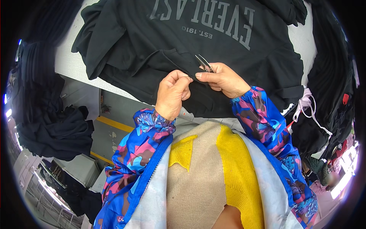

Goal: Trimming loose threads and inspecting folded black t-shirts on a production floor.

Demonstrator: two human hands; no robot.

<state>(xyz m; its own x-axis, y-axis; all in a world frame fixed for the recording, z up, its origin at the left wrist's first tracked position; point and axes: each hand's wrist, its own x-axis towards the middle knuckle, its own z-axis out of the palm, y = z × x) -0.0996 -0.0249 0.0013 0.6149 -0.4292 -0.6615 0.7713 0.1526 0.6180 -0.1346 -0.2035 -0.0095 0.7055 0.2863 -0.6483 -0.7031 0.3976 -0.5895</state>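
Observation:
A black Everlast garment (228,54) with large grey print, upside down from where I look, lies rumpled across the white table. My left hand (173,90) is closed in a pinch at a fold in its near part; the fingertips hide most of what they hold, which looks like the fabric. Close beside it, my right hand (224,80) holds small metal thread snips (205,63), blades pointing up and away from me. The right thumb tip almost meets the left fingers over the cloth.
The white table top (71,61) shows past the garment's left side. Dark clothes (54,128) hang in a heap at left, and more black garments (328,65) are piled at right. A pale pink cord (306,100) dangles by the right edge. Yellow lines (114,124) mark the grey floor.

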